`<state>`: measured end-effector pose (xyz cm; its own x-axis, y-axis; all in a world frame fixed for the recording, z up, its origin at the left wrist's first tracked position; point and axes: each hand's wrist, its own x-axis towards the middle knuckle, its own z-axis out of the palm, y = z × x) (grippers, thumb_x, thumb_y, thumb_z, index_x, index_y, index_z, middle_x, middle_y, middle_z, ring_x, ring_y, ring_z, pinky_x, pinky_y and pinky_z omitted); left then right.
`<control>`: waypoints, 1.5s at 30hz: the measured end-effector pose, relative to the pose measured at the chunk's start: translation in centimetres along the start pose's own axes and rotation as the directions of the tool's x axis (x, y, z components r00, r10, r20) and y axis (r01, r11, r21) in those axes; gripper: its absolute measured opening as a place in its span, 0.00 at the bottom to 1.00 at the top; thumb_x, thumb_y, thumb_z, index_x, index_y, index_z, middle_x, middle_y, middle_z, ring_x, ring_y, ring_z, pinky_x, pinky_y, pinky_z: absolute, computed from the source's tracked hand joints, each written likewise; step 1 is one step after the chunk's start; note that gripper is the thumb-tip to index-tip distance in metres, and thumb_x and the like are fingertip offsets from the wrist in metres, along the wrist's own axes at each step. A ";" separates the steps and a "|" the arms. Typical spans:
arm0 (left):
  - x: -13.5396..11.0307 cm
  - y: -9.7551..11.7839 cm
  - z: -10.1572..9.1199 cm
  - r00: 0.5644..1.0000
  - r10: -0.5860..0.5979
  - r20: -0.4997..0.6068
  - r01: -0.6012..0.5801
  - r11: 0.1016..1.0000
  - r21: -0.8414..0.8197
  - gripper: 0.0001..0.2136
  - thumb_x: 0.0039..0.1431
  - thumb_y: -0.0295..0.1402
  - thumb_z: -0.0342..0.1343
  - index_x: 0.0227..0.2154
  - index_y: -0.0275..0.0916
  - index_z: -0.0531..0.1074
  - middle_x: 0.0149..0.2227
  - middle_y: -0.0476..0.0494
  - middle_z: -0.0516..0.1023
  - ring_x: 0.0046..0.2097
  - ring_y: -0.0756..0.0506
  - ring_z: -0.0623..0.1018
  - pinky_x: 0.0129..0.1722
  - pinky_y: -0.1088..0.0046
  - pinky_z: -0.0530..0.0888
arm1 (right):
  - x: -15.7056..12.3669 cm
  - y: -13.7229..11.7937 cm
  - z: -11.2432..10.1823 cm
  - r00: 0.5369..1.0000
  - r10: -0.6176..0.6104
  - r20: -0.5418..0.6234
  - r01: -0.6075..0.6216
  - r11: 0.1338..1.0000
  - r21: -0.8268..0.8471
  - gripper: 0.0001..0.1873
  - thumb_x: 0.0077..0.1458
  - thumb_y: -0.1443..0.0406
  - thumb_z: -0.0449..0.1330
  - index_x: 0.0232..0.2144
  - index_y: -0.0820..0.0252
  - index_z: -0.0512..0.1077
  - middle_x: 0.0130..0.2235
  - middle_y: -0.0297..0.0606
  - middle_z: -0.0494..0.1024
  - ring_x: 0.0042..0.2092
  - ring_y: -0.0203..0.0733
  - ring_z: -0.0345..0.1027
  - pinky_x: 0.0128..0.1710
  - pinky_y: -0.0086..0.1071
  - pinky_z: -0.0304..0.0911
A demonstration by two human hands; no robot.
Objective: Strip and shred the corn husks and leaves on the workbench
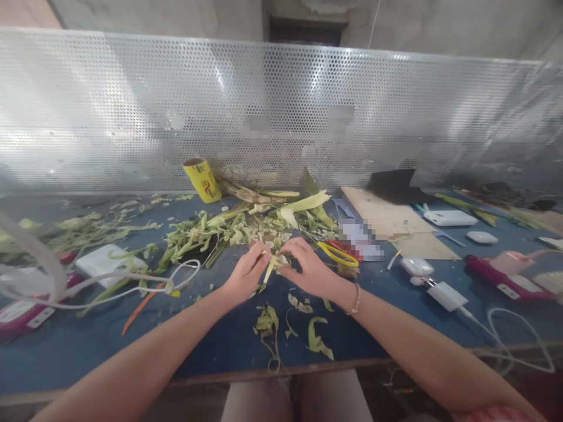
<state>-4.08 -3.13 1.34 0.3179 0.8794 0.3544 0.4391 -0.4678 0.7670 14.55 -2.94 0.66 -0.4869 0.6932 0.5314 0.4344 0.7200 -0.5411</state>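
Legs [253, 401] show below the front edge of a blue tabletop [197, 346], and just past that edge lie loose leaf scraps [313, 339], curled and pale green. Beyond them the two bare hands meet near the middle of the tabletop over a pale green strip [270, 269], which points downward between them. The left hand [246, 272] pinches it between thumb and fingers; the right hand [311, 271], with a bracelet [356, 298] at the wrist, is curved with its fingertips at the strip's other side, though whether they close on it I cannot tell. Away to the left lie an orange strip [139, 308] and a blurred white cord [57, 275]; well to the right is a white charger [447, 296]. Just beyond the right hand rests a yellow looped handle [326, 251]. Wilted green leaves [206, 234] spread in a heap behind the hands, a broad pale leaf [305, 205] among them, with brown card [407, 221] lying to the right. At the heap's far side a yellow tube [202, 180] stands tilted before a perforated metal screen [197, 105], and behind that rises a grey wall [176, 20].
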 end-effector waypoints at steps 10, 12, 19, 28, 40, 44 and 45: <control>0.9 -0.1 -0.6 0.979 0.187 -0.079 -0.179 0.979 0.099 0.11 0.57 0.37 0.47 0.26 0.38 0.70 0.31 0.43 0.73 0.38 0.46 0.70 0.43 0.68 0.65 | -0.3 -0.6 0.0 0.997 -0.036 -0.075 0.030 0.996 -0.082 0.07 0.54 0.62 0.56 0.32 0.59 0.62 0.38 0.39 0.63 0.37 0.37 0.62 0.38 0.33 0.63; 1.0 -0.1 -0.6 0.970 0.226 -0.093 -0.215 0.969 0.118 0.10 0.56 0.36 0.49 0.27 0.39 0.72 0.32 0.43 0.73 0.39 0.46 0.70 0.42 0.68 0.66 | -0.3 -0.5 -0.1 0.994 -0.079 -0.071 0.068 0.987 -0.143 0.04 0.55 0.64 0.55 0.32 0.59 0.63 0.38 0.40 0.64 0.40 0.39 0.63 0.41 0.34 0.62; 0.4 0.0 0.1 0.998 -0.008 -0.060 0.009 1.000 0.006 0.07 0.56 0.36 0.49 0.30 0.38 0.67 0.25 0.49 0.68 0.27 0.51 0.68 0.26 0.75 0.64 | -0.3 0.0 0.0 0.997 -0.079 0.018 0.081 0.949 -0.306 0.06 0.59 0.66 0.50 0.30 0.60 0.65 0.32 0.39 0.71 0.36 0.40 0.65 0.36 0.33 0.60; 0.4 0.0 0.3 0.994 -0.102 0.050 0.107 0.989 -0.101 0.17 0.57 0.40 0.45 0.17 0.37 0.56 0.18 0.53 0.58 0.23 0.53 0.61 0.25 0.76 0.59 | -0.3 -1.0 0.2 0.994 -0.105 0.010 0.105 0.970 -0.218 0.07 0.58 0.68 0.50 0.28 0.60 0.64 0.29 0.36 0.70 0.32 0.37 0.64 0.33 0.29 0.58; 0.6 -1.1 0.7 0.976 -0.128 0.177 0.210 0.775 -0.596 0.15 0.52 0.44 0.54 0.21 0.36 0.65 0.22 0.49 0.68 0.25 0.51 0.69 0.28 0.74 0.66 | 0.1 -1.0 -1.1 0.994 0.085 0.072 -0.094 0.988 0.123 0.05 0.55 0.69 0.50 0.28 0.59 0.64 0.24 0.32 0.67 0.25 0.33 0.63 0.28 0.27 0.58; 0.7 -1.2 0.6 0.974 -0.126 0.186 0.212 0.788 -0.578 0.15 0.53 0.43 0.53 0.21 0.36 0.64 0.21 0.49 0.69 0.25 0.51 0.70 0.29 0.73 0.67 | 0.3 -0.8 -1.4 0.954 0.218 0.208 -0.276 0.907 0.319 0.03 0.53 0.68 0.51 0.28 0.60 0.64 0.24 0.30 0.67 0.23 0.31 0.63 0.25 0.26 0.59; 0.7 -1.3 0.6 0.974 -0.124 0.192 0.214 0.791 -0.573 0.15 0.54 0.43 0.53 0.22 0.36 0.64 0.21 0.49 0.69 0.25 0.51 0.70 0.29 0.73 0.67 | 0.3 -0.7 -1.4 0.945 0.228 0.236 -0.302 0.887 0.349 0.03 0.53 0.68 0.51 0.28 0.60 0.64 0.24 0.30 0.67 0.23 0.31 0.63 0.25 0.26 0.60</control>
<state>-3.90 -1.96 0.28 0.4159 0.8974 0.1471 -0.0664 -0.1313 0.9891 15.16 -3.19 2.20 -0.5397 0.8114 0.2245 0.2681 0.4184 -0.8678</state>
